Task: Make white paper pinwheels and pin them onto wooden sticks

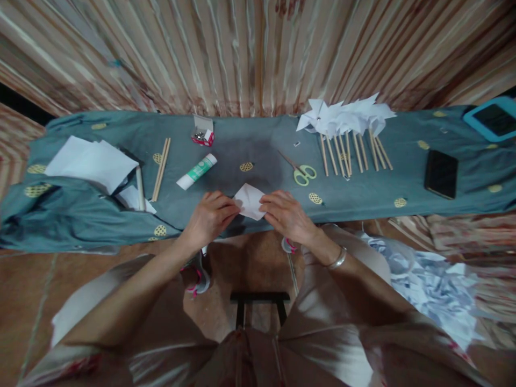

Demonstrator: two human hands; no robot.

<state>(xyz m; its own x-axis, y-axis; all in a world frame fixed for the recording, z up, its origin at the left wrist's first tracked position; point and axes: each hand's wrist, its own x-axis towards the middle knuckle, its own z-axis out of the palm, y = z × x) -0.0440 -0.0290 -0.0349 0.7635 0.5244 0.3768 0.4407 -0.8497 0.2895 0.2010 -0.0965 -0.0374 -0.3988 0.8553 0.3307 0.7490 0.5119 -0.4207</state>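
A small square of white paper [250, 202] with a crease showing is held up at the table's front edge, one corner pointing away from me. My left hand [212, 215] pinches its left corner between thumb and fingers. On the opposite corner, my right hand [288, 215] has its fingers closed too; a silver bangle circles that wrist. Beyond the left hand lies a glue stick [196, 172] with a green and white label. Scissors [300, 172] with light green handles rest beyond the right hand, blades pointing away to the left.
White paper pinwheels [346, 117] on wooden sticks lie in a row at the back right. A small box of pins [202, 131], loose sticks [161, 169] and paper sheets [88, 161] are leftward. A black phone-like object [441, 173] lies right; paper pieces [431, 285] are heaped below.
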